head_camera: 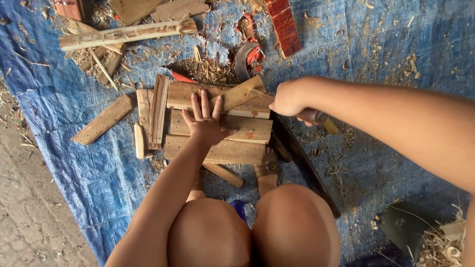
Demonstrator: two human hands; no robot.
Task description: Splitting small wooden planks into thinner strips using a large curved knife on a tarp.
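The left hand (205, 123) lies flat, fingers spread, on stacked wooden boards (232, 129). Just right of it, the right hand (289, 98) clamps what seems a knife handle (321, 119) over the blue tarp (396, 59).

We see no packages, labels, signs or screens anywhere in this view.
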